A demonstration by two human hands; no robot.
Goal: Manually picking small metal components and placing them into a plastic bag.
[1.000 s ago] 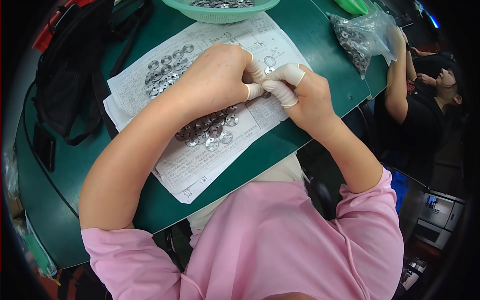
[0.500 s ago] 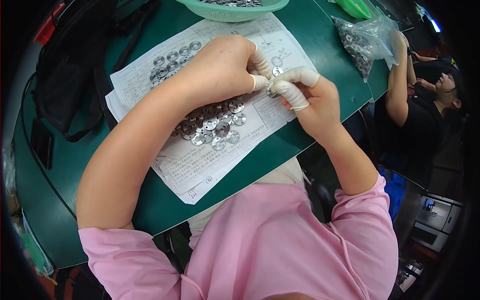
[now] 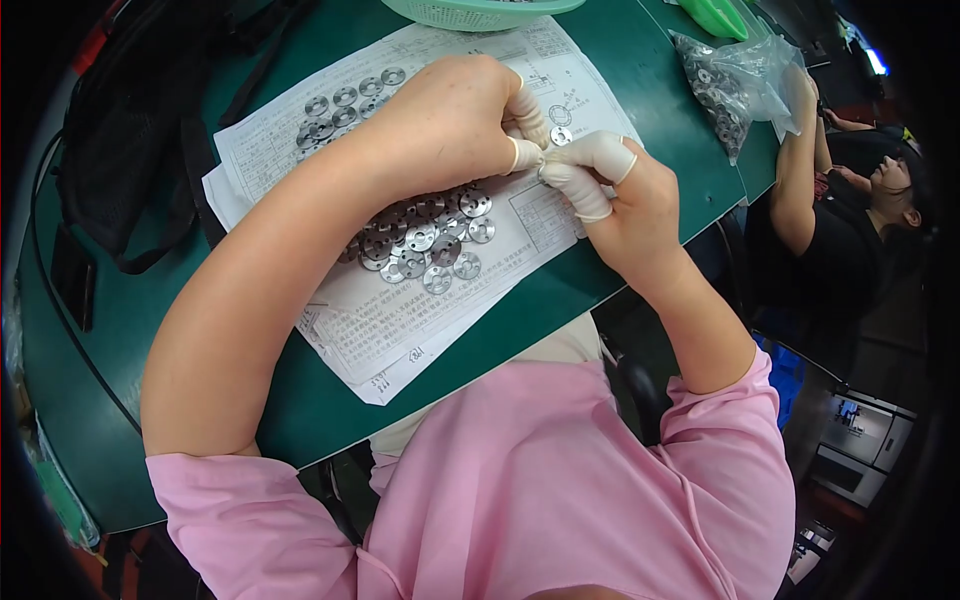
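My left hand (image 3: 500,120) and my right hand (image 3: 625,185) meet over the paper drawings, white finger cots on their fingertips. Both are pinched closed, and the tips of thumbs and forefingers touch. A small metal disc (image 3: 542,172) sits in the right hand's pinch, almost wholly covered by the fingers. What the left fingertips grip is hidden. Just beyond them a single disc (image 3: 561,135) with holes lies on the paper. Under my left forearm is a pile of similar discs (image 3: 421,238); another group (image 3: 345,97) lies on the forearm's far side.
Printed drawing sheets (image 3: 400,345) cover part of the green table (image 3: 330,415). A pale green basket (image 3: 480,15) stands at the far edge. At the right lie a plastic bag of metal parts (image 3: 715,95) and a green scoop-like dish (image 3: 715,15). A black bag (image 3: 140,130) and another person (image 3: 840,220) flank me.
The disc between my fingers showed more of its face before and is now mostly covered. My fingertips have closed together. The whole view has shifted slightly.
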